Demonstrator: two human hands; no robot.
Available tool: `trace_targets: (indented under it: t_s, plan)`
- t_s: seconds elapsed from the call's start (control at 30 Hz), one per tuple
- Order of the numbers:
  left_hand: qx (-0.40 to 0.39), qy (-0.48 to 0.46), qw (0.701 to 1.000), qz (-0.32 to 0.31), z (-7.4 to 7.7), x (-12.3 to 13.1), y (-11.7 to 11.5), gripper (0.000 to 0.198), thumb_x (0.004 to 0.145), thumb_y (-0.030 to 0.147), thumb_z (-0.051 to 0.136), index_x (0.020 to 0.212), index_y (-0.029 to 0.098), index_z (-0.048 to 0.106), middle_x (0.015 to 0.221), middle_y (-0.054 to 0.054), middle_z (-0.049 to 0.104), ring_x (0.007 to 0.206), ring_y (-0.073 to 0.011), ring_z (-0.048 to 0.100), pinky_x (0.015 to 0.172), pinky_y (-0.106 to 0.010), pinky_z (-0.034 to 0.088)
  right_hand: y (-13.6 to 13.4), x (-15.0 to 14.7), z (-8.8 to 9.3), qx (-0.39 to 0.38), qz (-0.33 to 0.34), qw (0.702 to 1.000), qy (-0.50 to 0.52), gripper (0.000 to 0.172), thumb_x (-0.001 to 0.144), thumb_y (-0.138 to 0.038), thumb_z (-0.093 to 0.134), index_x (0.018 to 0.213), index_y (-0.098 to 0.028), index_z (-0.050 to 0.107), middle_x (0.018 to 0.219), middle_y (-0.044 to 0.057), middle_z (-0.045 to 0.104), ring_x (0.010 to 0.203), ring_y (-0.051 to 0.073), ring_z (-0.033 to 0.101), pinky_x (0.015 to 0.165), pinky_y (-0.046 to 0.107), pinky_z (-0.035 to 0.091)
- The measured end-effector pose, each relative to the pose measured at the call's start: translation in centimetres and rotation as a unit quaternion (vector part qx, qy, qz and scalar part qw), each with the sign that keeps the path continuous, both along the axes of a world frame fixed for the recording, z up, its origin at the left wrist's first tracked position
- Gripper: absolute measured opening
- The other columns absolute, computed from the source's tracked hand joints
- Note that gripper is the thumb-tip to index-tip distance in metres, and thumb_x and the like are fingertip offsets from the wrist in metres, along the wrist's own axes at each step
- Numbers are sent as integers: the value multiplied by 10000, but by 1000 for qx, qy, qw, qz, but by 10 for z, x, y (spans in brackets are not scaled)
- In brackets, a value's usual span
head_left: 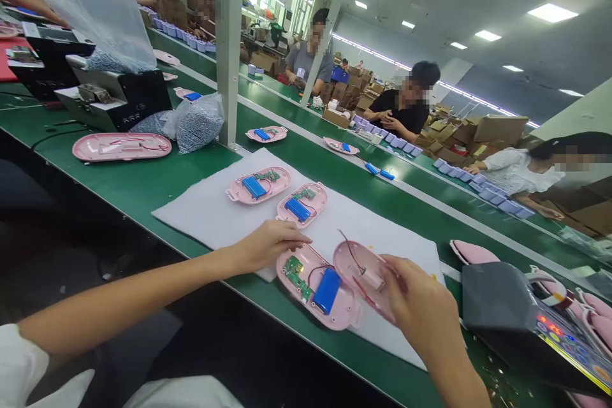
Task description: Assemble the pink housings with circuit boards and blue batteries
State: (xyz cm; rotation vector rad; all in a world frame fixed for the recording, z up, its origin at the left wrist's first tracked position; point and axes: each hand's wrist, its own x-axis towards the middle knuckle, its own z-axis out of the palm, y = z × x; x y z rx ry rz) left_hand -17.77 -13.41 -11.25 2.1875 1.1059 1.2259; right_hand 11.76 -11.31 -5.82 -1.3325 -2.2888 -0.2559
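Note:
My right hand (421, 296) grips a pink plastic cover (348, 261) by its edge, tilted, with its inner side and loose wires showing. Below it lies an open pink casing (342, 319) holding a green circuit board (296, 277) and a blue battery pack (327, 291); a small light glows on the board. With fingers pressed together, my left hand (270, 243) is at that casing's upper rim, apparently pinching it; the fingertips are partly hidden. Just beyond sit two similar casings (313, 209) (277, 176), each with a battery and board.
A white foam mat (205, 210) covers part of the green bench. A dark machine with a lit panel (502, 306) stands at right. Screw feeders (119, 95), a bag of screws (198, 124) and a pink cover (122, 146) are at left. Co-workers (404, 102) sit across the conveyor.

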Motion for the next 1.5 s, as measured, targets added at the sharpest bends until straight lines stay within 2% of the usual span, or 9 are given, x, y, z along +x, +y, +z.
trace_targets:
  t_s: [0.13,0.3,0.57,0.67,0.87,0.97,1.13,1.3,1.5]
  plan:
    - [265,78,957,93,11,16,-13,215,983,144,502,1056,164,703,1043,-93,660,929,-169,647,824,-279,565,-16,-43,14,190,83,974,-95,262,957,-163,442,998,-179,700,753,9,687,626,119,579,559,258,312]
    - [378,160,901,137,19,32,-17,205,959,77,489,1068,125,656,1128,-123,685,1011,-231,650,866,-361,569,-33,-74,21,93,28,995,8,261,961,-218,433,951,-181,691,842,21,726,672,140,632,587,247,385]
    - [72,88,993,-22,11,27,1,258,982,151,448,986,152,706,854,-88,703,840,-198,646,765,-301,537,-36,-78,2,152,-49,987,-34,276,941,-123,427,937,-168,699,764,18,694,602,121,583,550,259,345]
    - [-101,-6,987,-124,15,24,3,284,1006,255,458,1067,151,714,844,-54,710,737,-146,653,652,-209,514,-35,-71,2,172,-34,983,-46,245,947,-135,455,964,-166,697,760,11,691,619,123,596,559,256,348]
    - [202,38,970,128,-2,26,2,313,1003,179,434,1024,214,744,955,-86,638,877,-171,601,772,-286,530,-18,-51,7,-23,59,996,63,223,939,-258,489,963,-201,704,930,23,742,729,145,670,632,244,448]
    - [243,-21,960,137,-11,29,4,248,988,202,508,943,234,749,1021,-79,589,888,-160,574,762,-284,544,-13,-52,9,-85,64,987,118,217,917,-319,520,921,-222,714,904,13,745,755,161,687,660,257,488]
    - [57,-202,976,52,-12,30,8,233,883,299,699,1101,222,668,1186,-86,576,1032,-197,610,882,-347,569,-7,-63,8,-95,48,981,161,279,903,-398,516,911,-216,726,893,35,745,767,181,689,695,278,516]
    - [-216,-333,918,-6,-7,26,8,537,767,271,788,1234,181,539,984,-51,657,743,-158,655,665,-274,580,7,-68,6,-131,26,980,146,310,868,-444,518,899,-217,727,893,41,742,784,192,683,704,289,499]
    - [-241,-310,920,12,-2,23,6,399,765,236,759,1120,142,602,860,-32,667,744,-171,665,709,-288,577,16,-95,1,-163,-13,986,41,320,815,-519,548,825,-222,667,741,19,680,665,174,580,607,277,368]
